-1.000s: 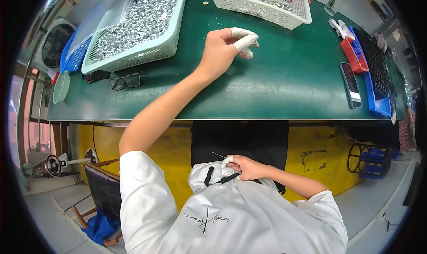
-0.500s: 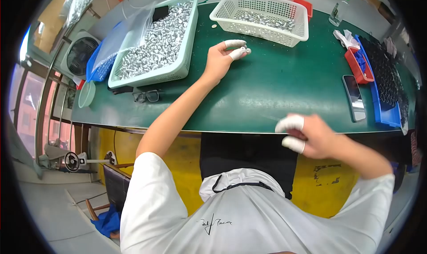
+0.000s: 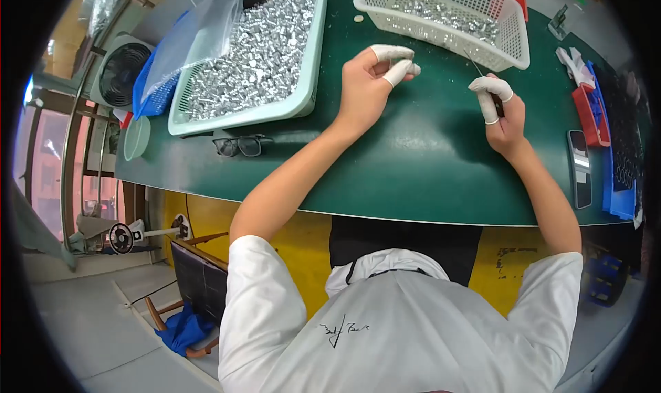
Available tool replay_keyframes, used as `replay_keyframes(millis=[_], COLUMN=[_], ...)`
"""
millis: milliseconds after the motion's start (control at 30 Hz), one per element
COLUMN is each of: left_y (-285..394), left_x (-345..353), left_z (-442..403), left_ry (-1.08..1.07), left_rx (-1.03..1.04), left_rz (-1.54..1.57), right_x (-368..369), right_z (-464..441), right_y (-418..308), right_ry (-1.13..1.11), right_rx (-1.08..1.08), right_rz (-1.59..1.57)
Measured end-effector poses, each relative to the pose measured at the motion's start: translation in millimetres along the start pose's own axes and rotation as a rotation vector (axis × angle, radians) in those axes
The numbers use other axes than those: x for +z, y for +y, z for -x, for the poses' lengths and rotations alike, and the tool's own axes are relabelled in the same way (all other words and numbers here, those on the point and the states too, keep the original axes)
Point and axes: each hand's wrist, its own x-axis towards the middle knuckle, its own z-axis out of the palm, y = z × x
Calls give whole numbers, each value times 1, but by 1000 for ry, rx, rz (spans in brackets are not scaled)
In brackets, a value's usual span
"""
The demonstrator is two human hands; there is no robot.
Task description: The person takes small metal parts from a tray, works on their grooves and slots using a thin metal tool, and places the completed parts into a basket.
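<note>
My left hand point(image 3: 372, 83) is over the green table point(image 3: 385, 166), thumb and forefinger in white finger covers and pinched together. A small piece seems to be between the tips, too small to name. To its right my right hand point(image 3: 501, 114), also with white finger covers, pinches a thin pointed tool point(image 3: 474, 62) whose tip points up and left toward the white basket. The white basket point(image 3: 441, 36) behind both hands holds small silvery metal parts. At the left a pale green basket point(image 3: 311, 83) is heaped with silvery metal parts point(image 3: 258, 66).
Glasses point(image 3: 241, 145) lie below the green basket. A phone point(image 3: 580, 169), a red bin point(image 3: 591, 118) and a blue tray point(image 3: 617, 200) with dark parts are at the right. A bottle point(image 3: 558, 23) stands at the back right. A green bowl point(image 3: 137, 138) is at the left edge.
My right hand has come up from my lap, over the table edge, to near the white basket, with the thin tool in it. My left hand stays pinched above the table. The view has shifted.
</note>
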Motion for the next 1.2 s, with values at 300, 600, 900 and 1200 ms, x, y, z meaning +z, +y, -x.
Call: replay_keyframes(millis=[300, 600, 900, 1200], left_y=[3, 5, 7, 14], left_x=[-9, 9, 4, 11], left_z=[6, 23, 24, 21], left_ry=[-26, -329, -509, -470], left_rx=[28, 564, 565, 648], left_rz=[-165, -662, -876, -852], right_x=[-1, -11, -14, -12], right_z=[-6, -5, -4, -7], right_y=[4, -5, -18, -20], right_ry=[-134, -77, -157, -163], right_rx=[138, 102, 146, 101], right_rz=[59, 46, 102, 65])
